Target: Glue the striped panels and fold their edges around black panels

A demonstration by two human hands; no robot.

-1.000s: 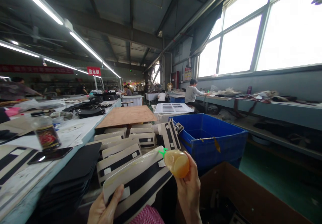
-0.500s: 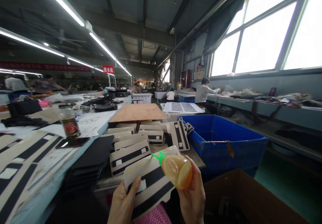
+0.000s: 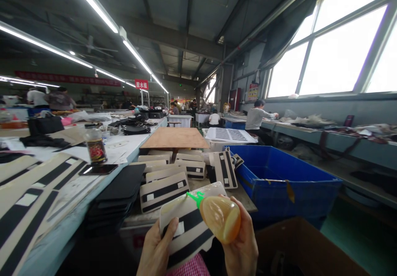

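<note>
My left hand [image 3: 158, 243] grips the left side of a beige panel [image 3: 194, 222] with black strips and a small white patch, the thumb pressed on its face. My right hand [image 3: 243, 239] is wrapped round a squeeze bottle [image 3: 220, 218] of amber liquid, tilted over the panel. Its green nozzle [image 3: 196, 198] points left at the panel's upper edge, where a wet, shiny line shows. Whether the tip touches the panel I cannot tell. Just beyond lie several similar panels [image 3: 164, 191], leaning on one another.
To the left, a stack of black boards [image 3: 120, 185] stands beside a long table [image 3: 74, 203] bearing more panels, a phone [image 3: 98, 169] and a drink bottle [image 3: 95, 146]. A blue bin [image 3: 288, 189] is at right, with a cardboard box [image 3: 297, 243] below. One person [image 3: 256, 117] works by the windows.
The camera view has turned slightly left, so the scene sits farther right. The green nozzle has shifted a little leftward along the panel's upper edge. Both hands keep their hold.
</note>
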